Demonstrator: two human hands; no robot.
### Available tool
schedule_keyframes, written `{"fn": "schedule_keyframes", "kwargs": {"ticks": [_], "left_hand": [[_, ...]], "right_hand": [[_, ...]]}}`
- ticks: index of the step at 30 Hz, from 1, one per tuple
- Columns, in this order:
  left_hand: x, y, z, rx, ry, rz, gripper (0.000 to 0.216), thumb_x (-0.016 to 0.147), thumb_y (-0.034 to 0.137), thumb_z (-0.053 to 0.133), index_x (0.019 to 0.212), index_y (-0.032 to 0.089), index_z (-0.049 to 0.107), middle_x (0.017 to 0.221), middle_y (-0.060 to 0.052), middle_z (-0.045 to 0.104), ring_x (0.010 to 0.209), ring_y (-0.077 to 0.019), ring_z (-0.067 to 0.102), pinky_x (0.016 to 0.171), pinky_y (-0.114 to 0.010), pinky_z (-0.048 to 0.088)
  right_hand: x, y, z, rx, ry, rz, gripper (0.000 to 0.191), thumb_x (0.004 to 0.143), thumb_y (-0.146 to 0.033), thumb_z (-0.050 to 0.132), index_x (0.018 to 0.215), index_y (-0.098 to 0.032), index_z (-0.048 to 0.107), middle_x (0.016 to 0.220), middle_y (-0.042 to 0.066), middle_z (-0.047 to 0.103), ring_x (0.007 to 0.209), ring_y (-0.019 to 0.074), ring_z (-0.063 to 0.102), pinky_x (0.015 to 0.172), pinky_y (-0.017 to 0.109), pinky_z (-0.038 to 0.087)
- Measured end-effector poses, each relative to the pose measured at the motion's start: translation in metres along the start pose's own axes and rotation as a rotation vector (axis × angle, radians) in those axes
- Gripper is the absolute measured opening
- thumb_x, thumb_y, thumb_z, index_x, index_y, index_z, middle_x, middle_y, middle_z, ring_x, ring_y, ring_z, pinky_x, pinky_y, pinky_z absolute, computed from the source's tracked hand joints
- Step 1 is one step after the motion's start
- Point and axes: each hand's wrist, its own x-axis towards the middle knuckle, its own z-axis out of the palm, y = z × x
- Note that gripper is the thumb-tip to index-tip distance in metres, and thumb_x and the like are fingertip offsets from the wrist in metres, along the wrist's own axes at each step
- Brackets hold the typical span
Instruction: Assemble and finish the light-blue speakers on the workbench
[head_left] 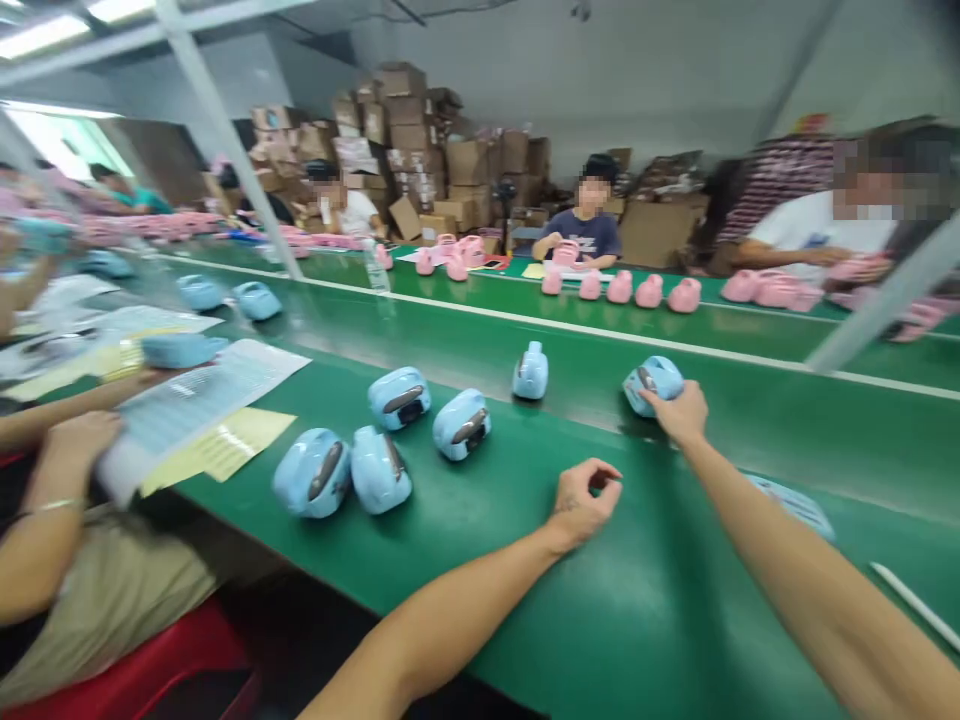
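My right hand [681, 412] is stretched forward and grips a light-blue plastic housing [654, 384] with a rounded body, at the belt's near side. My left hand [589, 502] rests on the green table, loosely curled, a gap between thumb and forefinger and nothing visible in it. Left of it stand similar blue housings with dark grey inserts: one [463, 425] is nearest, another [400, 398] behind it, and a pair [313, 474] closer to the edge. A single blue housing [531, 371] stands farther back. Under my right forearm lies a flat light-blue piece [793, 505], partly hidden.
A white stick [915, 605] lies at right. On the left, a co-worker's hand [84, 440] is beside plastic bags [202, 395] and yellow paper [251, 440]. Across the green belt [465, 345], people sit behind pink housings [619, 287]. A slanted metal post [892, 290] crosses the right.
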Motion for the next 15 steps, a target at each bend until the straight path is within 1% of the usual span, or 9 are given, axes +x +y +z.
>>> {"fn": "schedule_keyframes", "kwargs": {"ticks": [4, 6, 7, 9, 10, 11, 13, 14, 15], "left_hand": [[-0.001, -0.006, 0.003, 0.007, -0.014, -0.003, 0.007, 0.082, 0.025, 0.069, 0.087, 0.023, 0.073, 0.078, -0.001, 0.071, 0.076, -0.0181, 0.066, 0.085, -0.033, 0.059], [-0.001, -0.007, 0.004, 0.004, -0.026, 0.0, 0.008, 0.082, 0.024, 0.069, 0.088, 0.023, 0.074, 0.079, -0.002, 0.071, 0.077, -0.0184, 0.067, 0.087, -0.034, 0.059], [-0.001, -0.008, 0.004, 0.002, -0.032, 0.003, 0.008, 0.083, 0.024, 0.069, 0.089, 0.022, 0.074, 0.08, -0.002, 0.071, 0.078, -0.0185, 0.067, 0.088, -0.034, 0.059], [-0.001, -0.009, 0.003, 0.0, -0.043, 0.009, 0.01, 0.083, 0.024, 0.069, 0.091, 0.022, 0.074, 0.081, -0.002, 0.071, 0.079, -0.0184, 0.067, 0.09, -0.034, 0.059], [0.0, -0.009, 0.003, 0.001, -0.045, 0.012, 0.01, 0.083, 0.024, 0.069, 0.092, 0.022, 0.074, 0.081, -0.001, 0.071, 0.08, -0.0182, 0.067, 0.09, -0.034, 0.059], [0.0, -0.009, 0.003, 0.004, -0.047, 0.014, 0.01, 0.083, 0.023, 0.069, 0.092, 0.022, 0.074, 0.081, -0.001, 0.071, 0.08, -0.0181, 0.067, 0.091, -0.034, 0.059], [0.001, -0.01, 0.003, 0.018, -0.047, 0.016, 0.01, 0.083, 0.023, 0.069, 0.092, 0.022, 0.074, 0.08, -0.001, 0.071, 0.079, -0.0179, 0.067, 0.09, -0.034, 0.06], [0.001, -0.01, 0.004, 0.027, -0.045, 0.018, 0.01, 0.083, 0.022, 0.069, 0.092, 0.022, 0.073, 0.08, -0.001, 0.07, 0.079, -0.0178, 0.067, 0.089, -0.034, 0.06], [0.002, -0.009, 0.005, 0.039, -0.041, 0.021, 0.01, 0.083, 0.022, 0.069, 0.092, 0.022, 0.073, 0.08, 0.0, 0.07, 0.078, -0.0176, 0.067, 0.088, -0.034, 0.06]], "right_hand": [[-0.006, 0.01, -0.001, -0.041, -0.022, -0.086, 0.065, 0.056, -0.062, 0.083, 0.099, -0.025, 0.051, 0.128, 0.025, 0.065, 0.128, 0.0456, 0.06, 0.11, 0.063, 0.046], [-0.022, 0.018, -0.01, -0.013, -0.025, -0.137, 0.067, 0.061, -0.065, 0.08, 0.108, -0.024, 0.056, 0.137, 0.027, 0.063, 0.128, 0.0441, 0.064, 0.107, 0.059, 0.052], [-0.035, 0.024, -0.018, 0.024, -0.042, -0.17, 0.069, 0.063, -0.067, 0.078, 0.112, -0.023, 0.058, 0.136, 0.026, 0.065, 0.122, 0.0421, 0.068, 0.101, 0.057, 0.057], [-0.069, 0.041, -0.039, 0.119, -0.139, -0.24, 0.07, 0.068, -0.069, 0.077, 0.119, -0.023, 0.062, 0.12, 0.02, 0.074, 0.101, 0.0355, 0.077, 0.085, 0.051, 0.064], [-0.09, 0.05, -0.052, 0.148, -0.222, -0.26, 0.067, 0.072, -0.068, 0.076, 0.12, -0.023, 0.064, 0.105, 0.015, 0.077, 0.086, 0.0311, 0.078, 0.076, 0.047, 0.066], [-0.111, 0.061, -0.065, 0.144, -0.323, -0.254, 0.061, 0.078, -0.067, 0.074, 0.119, -0.022, 0.067, 0.089, 0.01, 0.078, 0.069, 0.0266, 0.075, 0.067, 0.042, 0.065], [-0.151, 0.081, -0.091, 0.074, -0.496, -0.2, 0.051, 0.085, -0.066, 0.068, 0.114, -0.024, 0.074, 0.072, 0.006, 0.076, 0.045, 0.0226, 0.063, 0.046, 0.038, 0.058], [-0.168, 0.089, -0.102, 0.03, -0.509, -0.211, 0.045, 0.086, -0.066, 0.067, 0.106, -0.026, 0.078, 0.067, 0.005, 0.075, 0.041, 0.0229, 0.061, 0.044, 0.038, 0.057], [-0.181, 0.095, -0.111, -0.007, -0.499, -0.255, 0.04, 0.084, -0.065, 0.068, 0.096, -0.029, 0.081, 0.069, 0.005, 0.078, 0.044, 0.0251, 0.066, 0.046, 0.039, 0.059]]}}
